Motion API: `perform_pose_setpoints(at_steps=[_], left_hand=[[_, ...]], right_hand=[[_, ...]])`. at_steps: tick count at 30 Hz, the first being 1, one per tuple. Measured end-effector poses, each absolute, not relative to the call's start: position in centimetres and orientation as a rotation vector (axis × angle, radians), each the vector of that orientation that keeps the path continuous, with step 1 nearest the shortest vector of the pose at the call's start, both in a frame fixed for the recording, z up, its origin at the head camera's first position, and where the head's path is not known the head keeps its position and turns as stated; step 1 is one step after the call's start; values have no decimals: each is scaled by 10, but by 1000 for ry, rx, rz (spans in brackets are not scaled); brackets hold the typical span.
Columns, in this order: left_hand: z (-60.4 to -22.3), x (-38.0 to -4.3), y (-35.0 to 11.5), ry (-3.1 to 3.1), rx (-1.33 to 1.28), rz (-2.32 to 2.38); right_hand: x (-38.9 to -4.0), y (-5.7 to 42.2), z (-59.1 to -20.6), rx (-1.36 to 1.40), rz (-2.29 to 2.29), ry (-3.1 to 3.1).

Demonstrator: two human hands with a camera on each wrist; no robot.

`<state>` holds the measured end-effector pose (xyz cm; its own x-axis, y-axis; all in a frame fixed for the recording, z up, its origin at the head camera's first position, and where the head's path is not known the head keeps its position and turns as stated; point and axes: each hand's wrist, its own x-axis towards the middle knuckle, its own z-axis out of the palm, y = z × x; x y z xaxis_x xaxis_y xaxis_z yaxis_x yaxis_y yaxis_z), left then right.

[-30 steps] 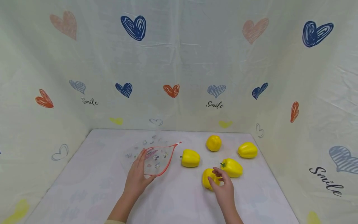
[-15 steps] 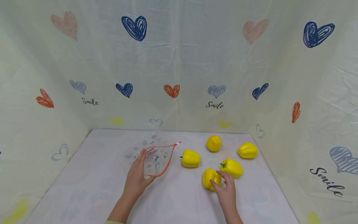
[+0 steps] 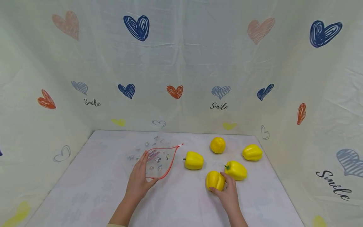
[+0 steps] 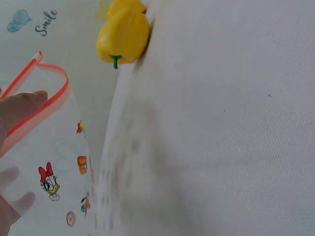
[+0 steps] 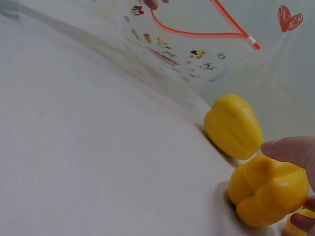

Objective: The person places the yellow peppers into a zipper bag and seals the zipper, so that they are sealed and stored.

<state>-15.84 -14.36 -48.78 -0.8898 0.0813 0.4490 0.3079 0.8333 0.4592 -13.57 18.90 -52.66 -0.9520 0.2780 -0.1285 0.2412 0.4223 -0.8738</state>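
My left hand point(image 3: 139, 178) holds the mouth of a clear zip bag point(image 3: 158, 160) with a red rim, thumb inside the near edge and fingers along the other side. The bag gapes toward the right; cartoon prints show on it in the left wrist view. My right hand point(image 3: 228, 190) has its thumb and fingers around the nearest yellow bell pepper point(image 3: 215, 181), which sits on the table. In the right wrist view the thumb point(image 5: 288, 150) lies against that pepper's side. Another yellow bell pepper with a green stem point(image 3: 236, 171) lies just beyond my right fingers.
Between bag and right hand lies a yellow bell pepper point(image 3: 194, 160). Farther back stand another pepper point(image 3: 217, 145) and one near the right edge point(image 3: 252, 152). The white table point(image 3: 93, 189) is enclosed by a pale curtain point(image 3: 181, 63) printed with hearts.
My right hand has lowered onto the nearest pepper, and its thumb and fingers have come around it. The left hand and bag have stayed in place.
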Motion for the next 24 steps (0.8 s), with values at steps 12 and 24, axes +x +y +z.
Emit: perform_pose_setpoints(at_steps=[12, 24], left_hand=[[-490, -158, -143, -2614, -280, -749], [-489, -156, -142, -2591, -285, -731]], right_hand=[[-140, 190, -532, -499, 1636, -2662], [-142, 188, -529, -523, 1630, -2679]])
